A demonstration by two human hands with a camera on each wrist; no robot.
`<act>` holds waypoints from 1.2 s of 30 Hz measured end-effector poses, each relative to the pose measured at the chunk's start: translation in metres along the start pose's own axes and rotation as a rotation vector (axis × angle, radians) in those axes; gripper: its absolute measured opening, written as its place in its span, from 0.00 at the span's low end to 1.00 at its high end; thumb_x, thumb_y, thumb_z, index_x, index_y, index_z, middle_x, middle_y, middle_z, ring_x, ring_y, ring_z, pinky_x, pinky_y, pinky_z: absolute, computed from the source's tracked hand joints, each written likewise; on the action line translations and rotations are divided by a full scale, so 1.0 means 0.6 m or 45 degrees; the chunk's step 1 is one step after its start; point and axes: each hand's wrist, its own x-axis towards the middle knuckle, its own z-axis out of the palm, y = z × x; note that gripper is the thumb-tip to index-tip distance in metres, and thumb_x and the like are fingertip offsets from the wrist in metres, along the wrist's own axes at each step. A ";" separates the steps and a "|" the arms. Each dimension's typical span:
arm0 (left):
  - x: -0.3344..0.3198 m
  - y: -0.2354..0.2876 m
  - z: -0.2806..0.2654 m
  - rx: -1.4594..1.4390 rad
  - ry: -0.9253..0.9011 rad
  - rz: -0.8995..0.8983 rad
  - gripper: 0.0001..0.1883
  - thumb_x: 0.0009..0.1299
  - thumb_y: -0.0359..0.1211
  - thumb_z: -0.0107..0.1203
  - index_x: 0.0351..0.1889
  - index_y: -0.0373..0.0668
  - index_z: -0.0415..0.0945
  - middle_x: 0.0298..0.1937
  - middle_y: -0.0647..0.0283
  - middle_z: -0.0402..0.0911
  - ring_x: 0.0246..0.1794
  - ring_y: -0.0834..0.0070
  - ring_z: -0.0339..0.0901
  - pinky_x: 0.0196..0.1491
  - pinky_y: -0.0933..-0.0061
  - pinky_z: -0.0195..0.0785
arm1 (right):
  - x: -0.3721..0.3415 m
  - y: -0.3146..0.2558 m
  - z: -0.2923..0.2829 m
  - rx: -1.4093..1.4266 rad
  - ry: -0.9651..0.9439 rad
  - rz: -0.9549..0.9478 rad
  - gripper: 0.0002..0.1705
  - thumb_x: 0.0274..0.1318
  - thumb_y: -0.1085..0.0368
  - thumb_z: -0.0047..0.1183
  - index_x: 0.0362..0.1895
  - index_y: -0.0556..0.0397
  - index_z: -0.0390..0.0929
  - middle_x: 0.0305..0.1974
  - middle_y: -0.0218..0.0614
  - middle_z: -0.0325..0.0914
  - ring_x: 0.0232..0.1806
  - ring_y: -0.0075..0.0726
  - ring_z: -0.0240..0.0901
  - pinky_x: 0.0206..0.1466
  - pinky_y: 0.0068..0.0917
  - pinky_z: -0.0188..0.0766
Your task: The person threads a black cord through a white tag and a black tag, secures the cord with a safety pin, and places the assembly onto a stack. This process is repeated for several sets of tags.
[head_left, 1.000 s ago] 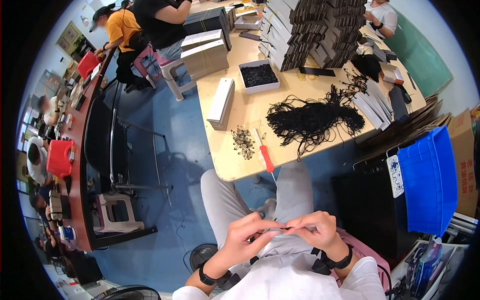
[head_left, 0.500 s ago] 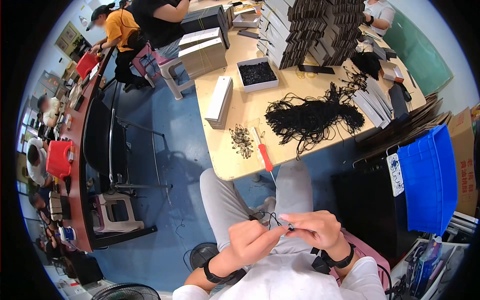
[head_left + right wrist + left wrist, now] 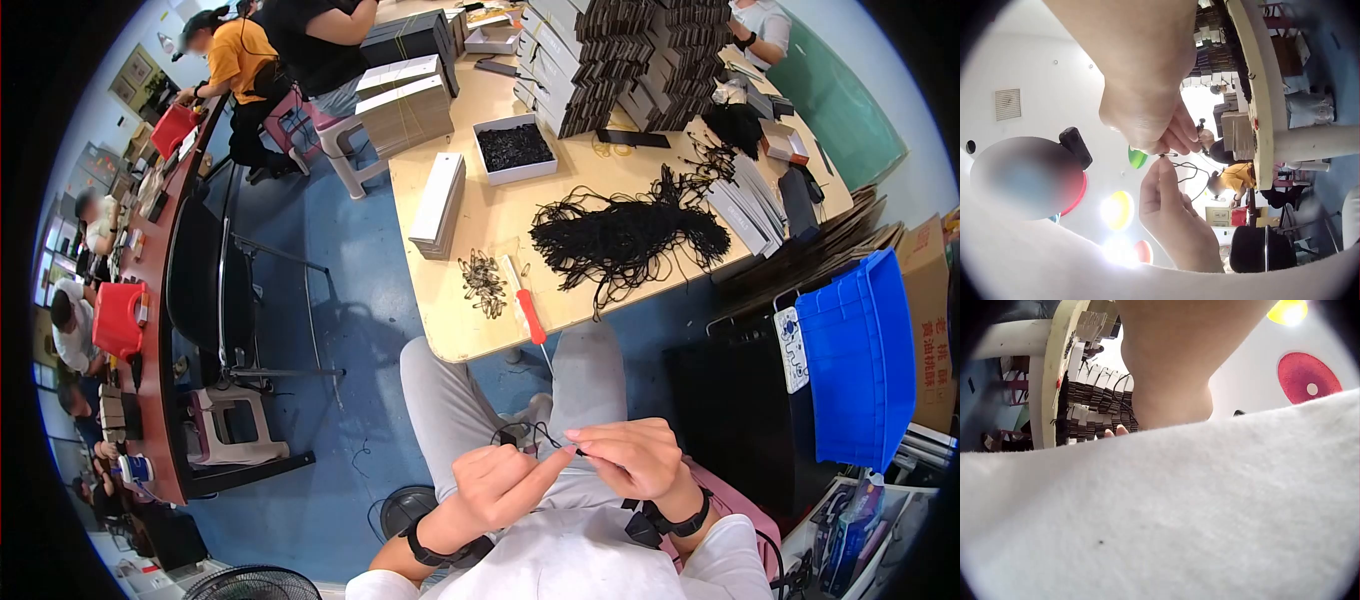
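Both hands meet above the lap in the head view, fingertips close together. My left hand (image 3: pixel 503 484) has its back turned up and pinches a thin black cord (image 3: pixel 540 431), which loops out beyond the fingers. My right hand (image 3: pixel 632 458) pinches a small dark end piece of the cord between thumb and fingers. In the right wrist view the cord (image 3: pixel 1192 167) hangs in loops beside the joined fingertips, with the small dark piece (image 3: pixel 1167 155) between them. Only a few fingertips (image 3: pixel 1116 430) show in the left wrist view; a white sleeve hides the rest.
Ahead on the table lie a tangled heap of black cords (image 3: pixel 625 238), small wire pins (image 3: pixel 482 284) and a red-handled screwdriver (image 3: pixel 530 314) jutting past the edge. A white box (image 3: pixel 515 150) of black bits and stacked cards (image 3: pixel 438 206) stand behind. A blue bin (image 3: pixel 855 360) is at right.
My left hand has rolled over from a side-on pinch to back up, and a loop of cord now shows beyond it. The right hand stays nearly in place.
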 end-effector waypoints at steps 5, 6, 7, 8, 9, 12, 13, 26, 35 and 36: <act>0.003 0.000 -0.002 0.033 -0.031 0.006 0.22 0.41 0.24 0.59 0.39 0.41 0.85 0.18 0.70 0.59 0.15 0.81 0.61 0.16 0.80 0.53 | 0.001 0.003 0.000 -0.020 -0.004 -0.005 0.11 0.44 0.78 0.60 0.36 0.60 0.77 0.36 0.44 0.84 0.32 0.40 0.84 0.32 0.27 0.80; 0.004 0.000 -0.002 0.038 -0.035 0.003 0.23 0.41 0.24 0.59 0.40 0.41 0.85 0.18 0.70 0.59 0.15 0.81 0.61 0.16 0.80 0.53 | 0.001 0.003 0.000 -0.021 -0.009 0.001 0.11 0.44 0.78 0.60 0.36 0.60 0.77 0.36 0.44 0.84 0.31 0.40 0.84 0.31 0.27 0.80; 0.005 0.000 -0.001 0.038 -0.035 0.003 0.23 0.41 0.24 0.59 0.40 0.41 0.85 0.18 0.70 0.59 0.15 0.81 0.61 0.16 0.80 0.53 | 0.001 0.004 0.001 -0.021 -0.010 0.001 0.11 0.44 0.78 0.60 0.36 0.60 0.77 0.36 0.44 0.84 0.31 0.40 0.84 0.31 0.27 0.80; 0.006 0.001 0.000 0.037 -0.024 -0.003 0.21 0.41 0.23 0.62 0.37 0.42 0.85 0.18 0.71 0.60 0.14 0.81 0.60 0.15 0.80 0.51 | 0.002 0.005 0.002 -0.029 -0.001 -0.014 0.11 0.42 0.79 0.58 0.35 0.60 0.77 0.35 0.46 0.84 0.30 0.39 0.83 0.30 0.26 0.79; 0.007 0.001 0.001 0.037 -0.013 -0.010 0.19 0.40 0.22 0.64 0.34 0.43 0.85 0.17 0.73 0.60 0.13 0.81 0.59 0.15 0.79 0.49 | 0.003 0.006 0.002 -0.037 0.007 -0.029 0.12 0.40 0.81 0.57 0.34 0.60 0.77 0.34 0.47 0.84 0.28 0.39 0.83 0.29 0.24 0.79; 0.003 0.000 0.002 0.048 -0.034 0.002 0.21 0.43 0.25 0.60 0.39 0.42 0.85 0.18 0.71 0.58 0.15 0.82 0.61 0.16 0.81 0.53 | 0.004 0.006 -0.002 -0.086 -0.018 -0.047 0.12 0.39 0.81 0.55 0.33 0.59 0.77 0.34 0.46 0.84 0.27 0.37 0.83 0.28 0.23 0.78; 0.004 0.001 0.002 0.047 -0.034 0.002 0.21 0.43 0.25 0.60 0.39 0.42 0.85 0.18 0.71 0.58 0.15 0.82 0.61 0.16 0.81 0.53 | 0.003 0.007 -0.001 -0.086 -0.018 -0.046 0.12 0.39 0.81 0.55 0.33 0.59 0.77 0.34 0.46 0.84 0.27 0.37 0.83 0.28 0.23 0.78; 0.011 0.005 -0.001 -0.154 -0.089 -0.198 0.15 0.47 0.22 0.63 0.35 0.43 0.82 0.18 0.70 0.61 0.14 0.78 0.63 0.16 0.77 0.55 | -0.005 0.004 -0.012 0.368 -0.094 0.295 0.07 0.46 0.78 0.57 0.34 0.61 0.81 0.30 0.44 0.84 0.26 0.39 0.82 0.30 0.25 0.77; 0.018 0.005 -0.002 -0.425 -0.197 -0.418 0.08 0.56 0.22 0.62 0.33 0.40 0.79 0.22 0.65 0.71 0.17 0.72 0.70 0.19 0.73 0.60 | -0.003 0.007 -0.017 0.280 -0.225 0.273 0.06 0.52 0.75 0.58 0.37 0.59 0.79 0.27 0.41 0.81 0.25 0.42 0.80 0.27 0.28 0.74; 0.018 0.005 -0.002 -0.436 -0.215 -0.423 0.08 0.56 0.23 0.62 0.33 0.40 0.78 0.22 0.65 0.71 0.17 0.71 0.70 0.19 0.73 0.60 | -0.003 0.007 -0.017 0.263 -0.238 0.276 0.06 0.53 0.75 0.58 0.37 0.58 0.79 0.27 0.41 0.81 0.25 0.43 0.79 0.27 0.29 0.74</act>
